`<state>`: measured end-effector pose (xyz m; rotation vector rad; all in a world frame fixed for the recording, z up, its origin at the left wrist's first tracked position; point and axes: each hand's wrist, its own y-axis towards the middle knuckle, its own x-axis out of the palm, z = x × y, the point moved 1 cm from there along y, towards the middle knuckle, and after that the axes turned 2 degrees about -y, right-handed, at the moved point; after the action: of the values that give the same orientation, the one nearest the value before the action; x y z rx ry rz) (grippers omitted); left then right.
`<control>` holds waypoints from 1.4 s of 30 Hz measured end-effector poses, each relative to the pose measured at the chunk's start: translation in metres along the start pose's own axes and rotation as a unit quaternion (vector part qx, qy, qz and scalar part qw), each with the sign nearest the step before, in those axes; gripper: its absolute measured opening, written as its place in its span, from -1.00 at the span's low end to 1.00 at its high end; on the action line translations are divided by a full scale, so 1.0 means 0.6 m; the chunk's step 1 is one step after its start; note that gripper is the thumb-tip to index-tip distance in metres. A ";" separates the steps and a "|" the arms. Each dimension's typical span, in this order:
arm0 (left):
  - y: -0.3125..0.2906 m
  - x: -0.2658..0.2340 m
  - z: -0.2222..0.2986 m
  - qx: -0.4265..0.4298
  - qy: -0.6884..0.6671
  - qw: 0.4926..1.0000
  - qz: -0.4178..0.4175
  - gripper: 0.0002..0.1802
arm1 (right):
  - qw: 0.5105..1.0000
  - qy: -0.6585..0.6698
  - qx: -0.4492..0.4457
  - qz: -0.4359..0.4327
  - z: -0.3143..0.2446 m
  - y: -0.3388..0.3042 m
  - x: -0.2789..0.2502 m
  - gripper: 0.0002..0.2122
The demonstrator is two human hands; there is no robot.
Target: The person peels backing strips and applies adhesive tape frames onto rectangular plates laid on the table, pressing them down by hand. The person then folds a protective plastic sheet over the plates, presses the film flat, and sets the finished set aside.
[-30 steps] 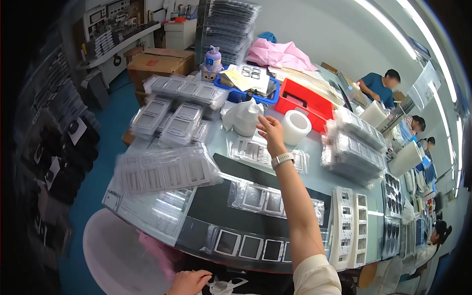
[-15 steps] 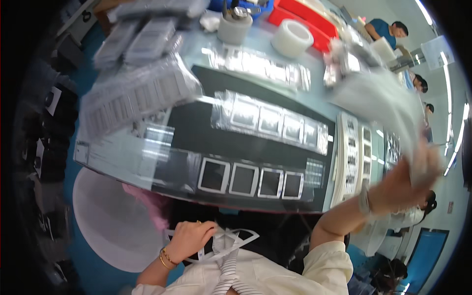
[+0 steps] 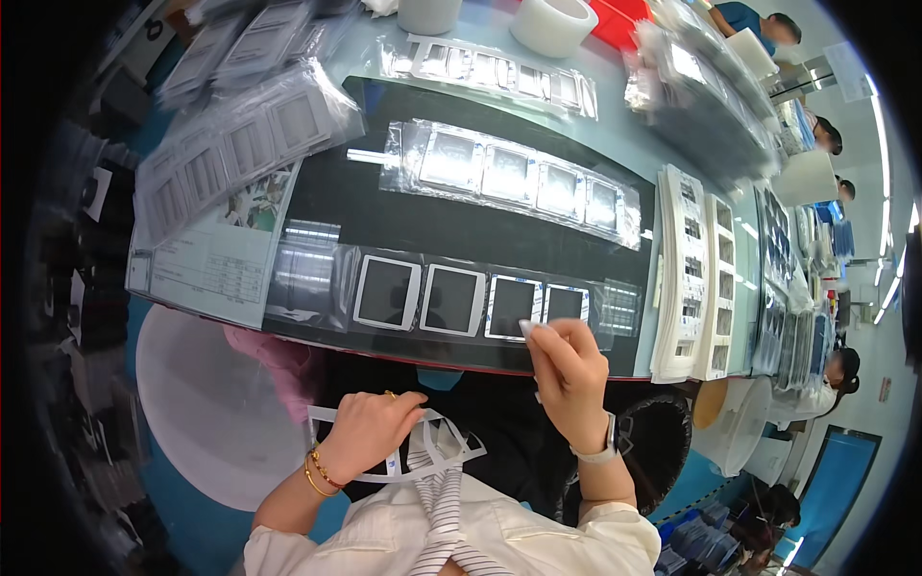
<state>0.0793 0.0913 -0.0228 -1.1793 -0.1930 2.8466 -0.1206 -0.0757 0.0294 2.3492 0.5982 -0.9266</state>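
Note:
My left hand (image 3: 370,434) is closed on a white cut-out strip (image 3: 434,470) with window openings, held low in front of my body past the table's near edge. Over that edge, my right hand (image 3: 569,370) has its thumb and index finger pinched together. A small whitish bit shows at the fingertips; what it is I cannot make out. These fingers are beside a row of white rectangular frames (image 3: 454,300) on clear film, partly covering the right-hand ones. Behind that row, another clear-wrapped strip of frames (image 3: 509,176) lies on the black mat (image 3: 360,216).
Bagged frames (image 3: 245,144) are heaped at the left, and a pile of clear packs (image 3: 706,86) stands at the far right. White cut-out strips (image 3: 680,278) are stacked right of the mat. Tape rolls (image 3: 554,27) stand at the back. A white bin (image 3: 202,422) is below left.
My right hand has come from the far right, where it held a blurred pale sheet, to the near row of frames. That sheet is out of the hand. My left hand keeps the strip.

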 end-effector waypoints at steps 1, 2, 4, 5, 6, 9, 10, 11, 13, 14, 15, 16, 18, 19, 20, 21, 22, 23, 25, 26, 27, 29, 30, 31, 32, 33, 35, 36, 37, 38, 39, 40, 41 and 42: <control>0.000 0.000 0.001 -0.001 -0.004 1.000 -0.003 -0.81 | 1.000 -0.023 -0.008 0.006 0.006 0.006 0.008 -0.85; -0.001 0.001 0.001 -0.002 -0.004 1.000 -0.003 -0.81 | 1.000 -0.022 -0.008 0.006 0.011 0.010 0.013 -0.85; -0.002 0.002 0.002 -0.008 -0.002 1.000 0.001 -0.81 | 0.997 -0.073 -0.026 -0.014 0.017 0.015 0.020 -0.84; -0.002 0.001 0.002 -0.009 -0.002 1.000 0.001 -0.81 | 0.997 -0.073 -0.026 -0.015 0.019 0.015 0.021 -0.84; -0.001 0.001 0.002 -0.011 0.000 1.000 0.001 -0.81 | 0.995 -0.096 -0.028 -0.025 0.020 0.015 0.021 -0.84; -0.009 0.001 0.000 -0.023 0.004 1.000 0.003 -0.80 | 0.989 -0.095 -0.054 -0.095 0.000 -0.002 0.007 -0.84; -0.009 0.001 -0.001 -0.025 0.004 1.000 0.005 -0.80 | 0.983 -0.078 -0.077 -0.150 -0.012 -0.015 -0.006 -0.85; -0.007 0.000 -0.002 -0.024 0.002 1.000 0.006 -0.80 | 0.962 0.004 -0.108 -0.249 -0.021 -0.035 -0.019 -0.85; -0.002 -0.003 -0.003 -0.016 0.000 1.000 0.011 -0.80 | 0.898 0.169 -0.116 -0.390 -0.036 -0.062 -0.051 -0.84; 0.000 -0.003 -0.005 -0.018 -0.001 1.000 0.010 -0.80 | 0.859 0.256 -0.094 -0.434 -0.043 -0.065 -0.065 -0.84; 0.004 -0.004 -0.007 -0.016 0.004 1.000 0.009 -0.81 | 0.854 0.272 -0.086 -0.435 -0.045 -0.054 -0.082 -0.84; 0.008 -0.006 -0.009 -0.015 0.008 1.000 0.008 -0.81 | 0.850 0.286 -0.078 -0.436 -0.049 -0.037 -0.102 -0.83; 0.013 -0.015 -0.006 -0.010 -0.002 1.000 0.014 -0.81 | 0.856 0.294 -0.065 -0.420 -0.060 0.010 -0.142 -0.88; 0.002 -0.024 -0.007 -0.035 0.004 0.999 0.012 -0.82 | 0.869 0.301 -0.081 -0.384 -0.044 0.037 -0.141 -0.88; 0.008 -0.023 -0.006 -0.020 -0.003 1.000 0.020 -0.82 | 0.900 0.261 -0.087 -0.338 -0.057 0.058 -0.166 -0.88; 0.012 -0.022 -0.006 -0.007 -0.011 1.000 0.022 -0.82 | 0.934 0.214 -0.095 -0.269 -0.074 0.074 -0.183 -0.87; 0.016 -0.022 -0.006 0.000 -0.013 1.000 0.025 -0.82 | 0.959 0.172 -0.109 -0.196 -0.083 0.092 -0.194 -0.85; 0.015 -0.025 -0.009 -0.010 -0.016 1.000 0.017 -0.81 | 0.968 0.144 -0.137 -0.151 -0.084 0.124 -0.196 -0.85; 0.005 -0.024 -0.016 -0.025 -0.017 0.999 0.016 -0.79 | 0.981 0.078 -0.157 -0.084 -0.075 0.196 -0.193 -0.88; 0.003 -0.018 -0.024 -0.031 -0.018 0.999 0.011 -0.78 | 0.987 0.034 -0.144 -0.060 -0.069 0.231 -0.186 -0.91; 0.003 -0.014 -0.033 -0.035 -0.012 0.999 0.010 -0.78 | 0.992 0.103 -0.060 -0.032 -0.064 0.269 -0.164 -0.93; 0.003 -0.016 -0.042 -0.051 -0.027 0.998 0.003 -0.75 | 0.976 0.216 0.019 -0.008 -0.044 0.352 -0.118 -0.90; 0.000 -0.022 -0.045 -0.055 -0.014 0.998 0.006 -0.77 | 0.967 0.255 0.010 -0.008 -0.038 0.398 -0.099 -0.87; -0.002 -0.028 -0.048 -0.062 -0.017 0.998 0.017 -0.77 | 0.953 0.301 0.008 0.011 -0.033 0.439 -0.077 -0.84; -0.003 -0.032 -0.052 -0.064 -0.022 0.997 0.027 -0.76 | 0.938 0.344 0.007 0.032 -0.033 0.477 -0.059 -0.80; -0.006 -0.032 -0.058 -0.076 -0.015 0.997 0.030 -0.75 | 0.926 0.374 0.016 0.043 -0.030 0.516 -0.042 -0.78; -0.008 -0.042 -0.067 -0.096 -0.026 0.994 0.035 -0.75 | 0.899 0.433 0.027 0.055 -0.028 0.591 -0.007 -0.74; -0.010 -0.047 -0.069 -0.108 -0.026 0.993 0.037 -0.75 | 0.884 0.462 0.030 0.056 -0.030 0.625 0.012 -0.73; -0.011 -0.051 -0.071 -0.112 -0.025 0.993 0.041 -0.74 | 0.868 0.490 0.041 0.065 -0.029 0.658 0.032 -0.73; -0.010 -0.052 -0.073 -0.110 -0.022 0.993 0.044 -0.74 | 0.839 0.537 0.050 0.069 -0.027 0.687 0.051 -0.68; -0.008 -0.052 -0.074 -0.115 -0.025 0.992 0.050 -0.74 | 0.844 0.529 0.050 0.069 -0.018 0.713 0.063 -0.63; -0.011 -0.052 -0.073 -0.127 -0.029 0.990 0.054 -0.74 | 0.848 0.523 0.054 0.064 -0.012 0.726 0.077 -0.57; -0.010 -0.055 -0.070 -0.123 -0.035 0.990 0.057 -0.75 | 0.847 0.524 0.055 0.066 -0.002 0.731 0.080 -0.57; -0.009 -0.057 -0.069 -0.121 -0.034 0.991 0.054 -0.75 | 0.870 0.482 0.087 0.061 0.011 0.732 0.077 -0.52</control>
<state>0.1325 0.0973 -0.0273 -1.1651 -0.5054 3.0284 0.1586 -0.4027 0.1319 2.8854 0.7208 0.3551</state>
